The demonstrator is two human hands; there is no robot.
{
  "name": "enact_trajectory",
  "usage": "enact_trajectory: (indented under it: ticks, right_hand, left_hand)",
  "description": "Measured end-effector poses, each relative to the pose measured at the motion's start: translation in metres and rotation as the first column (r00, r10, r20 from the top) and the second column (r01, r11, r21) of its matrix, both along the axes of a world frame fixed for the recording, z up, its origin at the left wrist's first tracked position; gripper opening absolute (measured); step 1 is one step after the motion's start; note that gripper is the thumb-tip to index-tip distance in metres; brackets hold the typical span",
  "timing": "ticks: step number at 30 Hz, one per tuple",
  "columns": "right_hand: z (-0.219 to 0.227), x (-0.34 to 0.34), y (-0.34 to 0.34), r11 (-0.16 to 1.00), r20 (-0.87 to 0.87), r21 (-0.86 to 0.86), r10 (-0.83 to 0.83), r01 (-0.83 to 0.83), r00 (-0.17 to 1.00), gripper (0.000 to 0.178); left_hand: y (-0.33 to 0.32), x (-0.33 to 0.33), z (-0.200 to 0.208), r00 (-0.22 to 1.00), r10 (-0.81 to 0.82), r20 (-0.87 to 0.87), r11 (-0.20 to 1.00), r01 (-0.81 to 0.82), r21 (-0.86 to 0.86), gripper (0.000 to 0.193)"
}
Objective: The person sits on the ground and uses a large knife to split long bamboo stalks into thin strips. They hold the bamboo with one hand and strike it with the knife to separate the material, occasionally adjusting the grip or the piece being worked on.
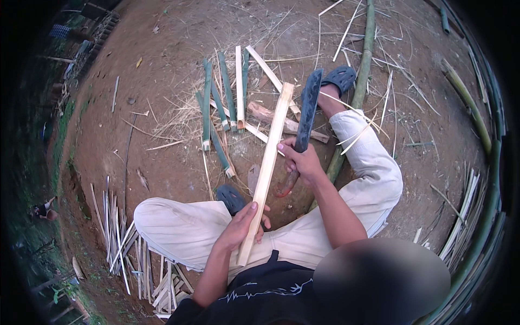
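Slender pale bamboo slats [142, 265] lie heaped on brown earth [168, 176] at eight o'clock, near the bent left knee of a seated person in cream cloth trousers [179, 225]. At eleven o'clock, short green-skinned split bamboo lengths [207, 103] are scattered among pale shavings [176, 116]. A dark grey clog-style shoe [230, 199] shows beside the left hand [244, 225], which, at half past six, grasps the lower part of a long, flat, cream-coloured bamboo strip [273, 146]. The strip crosses the centre, tilted from half past six to half past twelve, passing over a rough brown wood block [262, 112]. At three o'clock, the right hand [304, 162] is closed around the curved handle of a dark-bladed machete [310, 103], thumb at the strip's edge, the blade pointing toward one o'clock. Past it, a thick green bamboo pole [367, 49] runs in from one o'clock beside the right shin. More pale split sticks [460, 216] lie bundled near four o'clock, alongside long dark green poles [494, 162].
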State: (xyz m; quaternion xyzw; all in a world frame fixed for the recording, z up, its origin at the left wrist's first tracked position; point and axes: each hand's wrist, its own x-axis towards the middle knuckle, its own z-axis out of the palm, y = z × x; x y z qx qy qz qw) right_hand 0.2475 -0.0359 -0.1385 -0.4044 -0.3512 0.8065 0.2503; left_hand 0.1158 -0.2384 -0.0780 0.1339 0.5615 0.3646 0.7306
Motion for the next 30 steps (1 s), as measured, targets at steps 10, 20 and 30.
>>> enact_trajectory:
  ticks: [10, 20, 30]
  right_hand:
    - [0.010, -0.003, -0.008, 0.999, -0.068, -0.006, 0.039, -0.039, 0.997, 0.019]
    - [-0.007, -0.002, -0.021, 0.437, 0.461, 0.824, -0.148, -0.361, 0.875, 0.018]
    - [-0.001, -0.010, -0.049, 0.297, 0.575, 0.791, -0.062, -0.535, 0.816, 0.014]
  left_hand:
    - [0.028, -0.003, -0.008, 0.996, 0.091, -0.005, 0.992, -0.090, 0.090, 0.048]
    - [0.052, -0.003, 0.014, 0.982, 0.177, -0.068, 0.984, -0.178, 0.001, 0.023]
    - [0.039, 0.016, -0.003, 0.743, 0.173, -0.647, 0.955, 0.035, 0.296, 0.024]
